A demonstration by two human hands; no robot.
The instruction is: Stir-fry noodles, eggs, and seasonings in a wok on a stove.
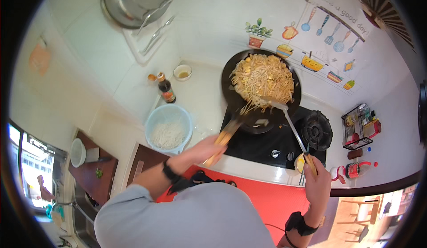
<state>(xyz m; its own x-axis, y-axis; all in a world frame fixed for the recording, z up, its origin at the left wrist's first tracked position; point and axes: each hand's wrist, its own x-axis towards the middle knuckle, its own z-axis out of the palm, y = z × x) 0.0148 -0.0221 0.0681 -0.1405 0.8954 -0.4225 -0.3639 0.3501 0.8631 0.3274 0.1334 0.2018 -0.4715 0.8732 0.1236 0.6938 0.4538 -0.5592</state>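
A black wok (228,81) stands over the left burner, heaped with fried noodles (267,71) and bits of egg. My left hand (213,149) is closed around wooden chopsticks (228,131), blurred, their far ends at the wok's near edge where some noodles hang. In my right hand (317,181) is the wooden handle of a metal spatula (293,126); its blade rests in the near side of the noodles. A light blue plastic colander (148,118) of white noodles stands left of the stove, behind my left forearm.
A sauce bottle (166,89) and a small bowl (182,72) stand behind the colander. To the right are an unused burner (315,131), a yellow-filled bowl (300,163) by my right hand, a wire spice rack (353,128) and bottles. A lidded steel pot (136,3) is at upper left.
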